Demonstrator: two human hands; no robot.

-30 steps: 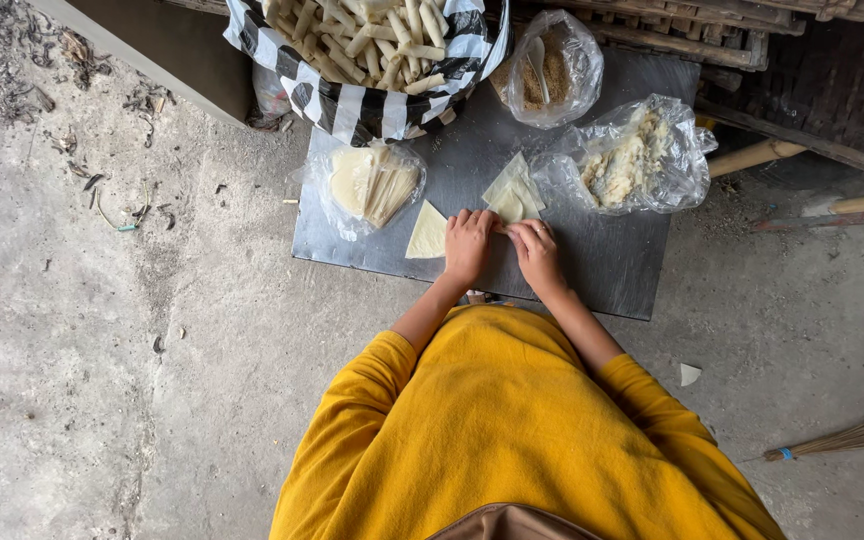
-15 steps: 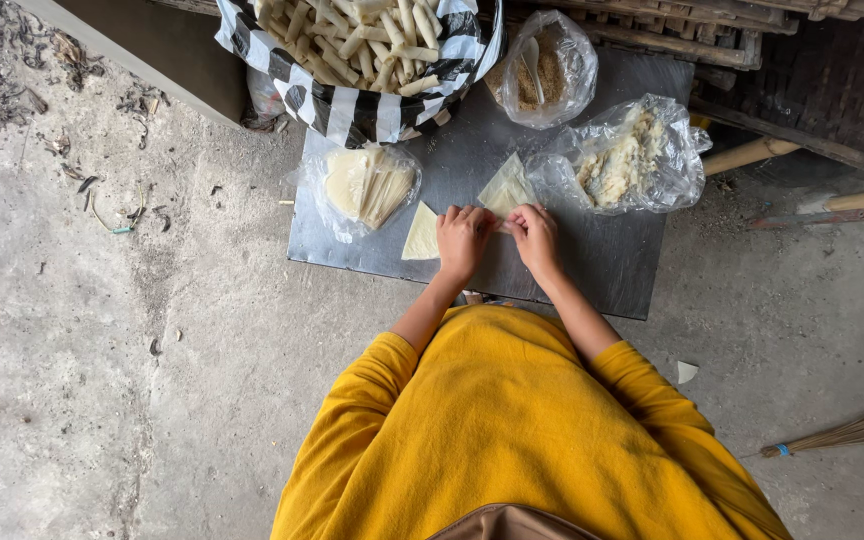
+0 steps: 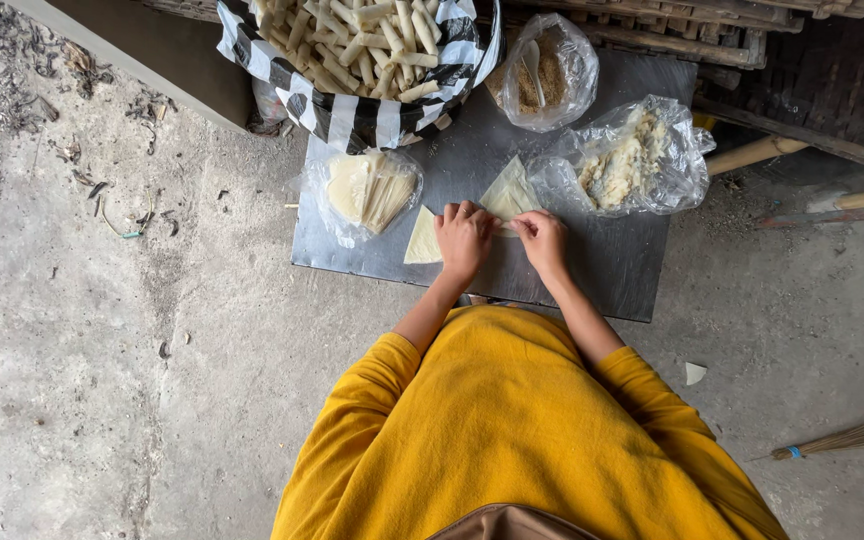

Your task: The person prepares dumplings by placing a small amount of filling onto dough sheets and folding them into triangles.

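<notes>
This is a rough, informal food-making spot at floor level, likely a backyard or open work area of a home. A bare, stained concrete floor (image 3: 152, 380) strewn with debris lies under a low dark metal surface (image 3: 632, 270). On and around it sit plastic bags of filling (image 3: 637, 160) and wrappers (image 3: 367, 190), a cloth-lined basket of finished rolls (image 3: 362, 50), weathered wooden planks (image 3: 692, 30) and a straw broom (image 3: 842, 438).

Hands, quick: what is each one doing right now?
Left hand: fingers curled, pressing down on the pale wrapper sheet.
Right hand: fingers pinched on the same wrapper's edge.
</notes>
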